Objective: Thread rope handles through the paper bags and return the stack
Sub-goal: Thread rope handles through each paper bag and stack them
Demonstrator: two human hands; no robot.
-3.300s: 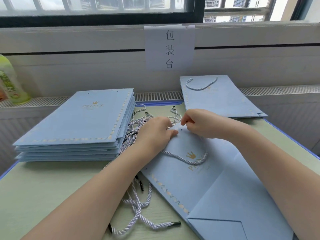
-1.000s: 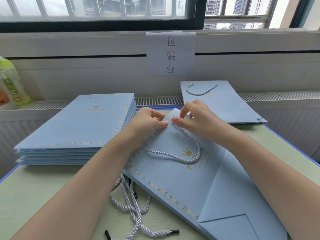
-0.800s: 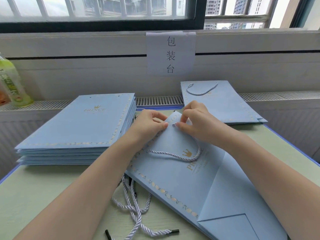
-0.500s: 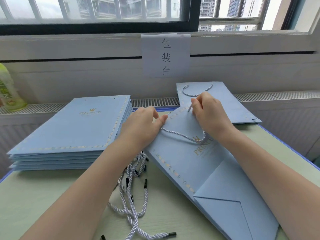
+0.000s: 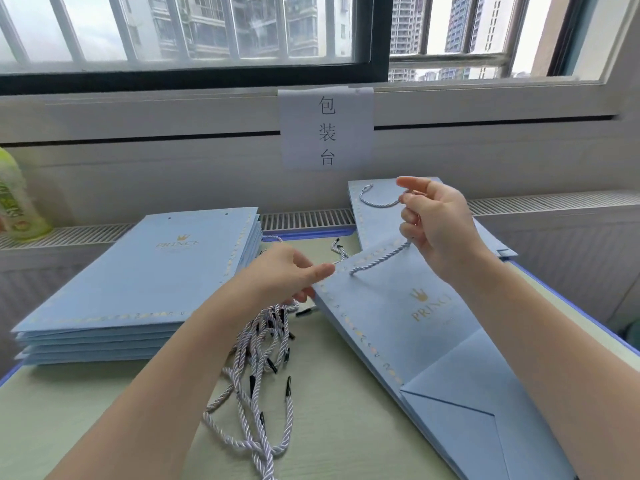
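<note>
Flat blue paper bag (image 5: 408, 327) on table (image 5: 339, 420), mouth end lifted. Left hand (image 5: 280, 275) pinches its top edge. Right hand (image 5: 440, 226), fingers curled, grips rope handle (image 5: 379, 260) pulled taut up from the bag. Loose ropes (image 5: 256, 368) beside left forearm; unthreaded stack (image 5: 138, 289) further left; finished bag (image 5: 374, 216) behind right hand.

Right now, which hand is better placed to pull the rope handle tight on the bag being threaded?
The right hand: it already pinches the rope above the paper bag. The left hand pinches the bag's top edge, steadying it.
</note>
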